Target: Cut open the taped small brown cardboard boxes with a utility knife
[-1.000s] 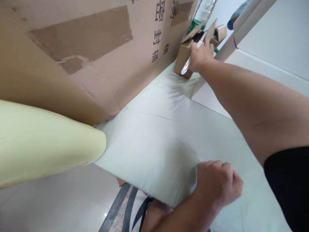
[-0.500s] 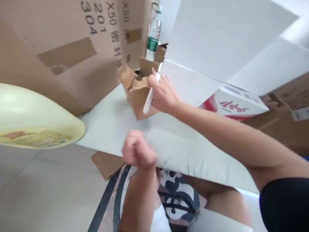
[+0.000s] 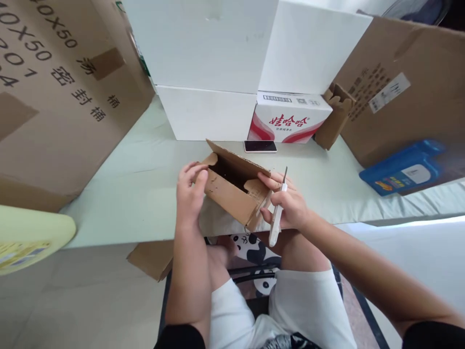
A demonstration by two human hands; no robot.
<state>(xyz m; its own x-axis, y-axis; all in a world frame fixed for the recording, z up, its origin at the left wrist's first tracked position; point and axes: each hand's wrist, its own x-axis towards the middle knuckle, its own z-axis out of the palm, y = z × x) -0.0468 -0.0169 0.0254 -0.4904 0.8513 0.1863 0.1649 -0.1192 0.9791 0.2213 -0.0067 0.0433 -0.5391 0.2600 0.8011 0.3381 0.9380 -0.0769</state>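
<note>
A small open brown cardboard box [image 3: 232,194] is held over the near edge of the pale green table [image 3: 145,184], its flaps up and its dark inside showing. My left hand [image 3: 189,194] grips the box's left end, fingers curled over the flap. My right hand [image 3: 286,203] presses against the box's right end while gripping a white utility knife [image 3: 278,218], blade pointing up and away from me.
A black phone [image 3: 260,146] lies behind the box. White boxes [image 3: 207,114] and a red-and-white carton [image 3: 290,121] stand at the back. Large cardboard boxes stand at the left [image 3: 54,106] and the right [image 3: 399,82]. A blue jug [image 3: 403,167] lies right, a yellow container [image 3: 25,237] left.
My right hand has pulled the small box from the far left to the table's near edge, still with the knife. My left hand, a fist before, now holds the box. The view swung right.
</note>
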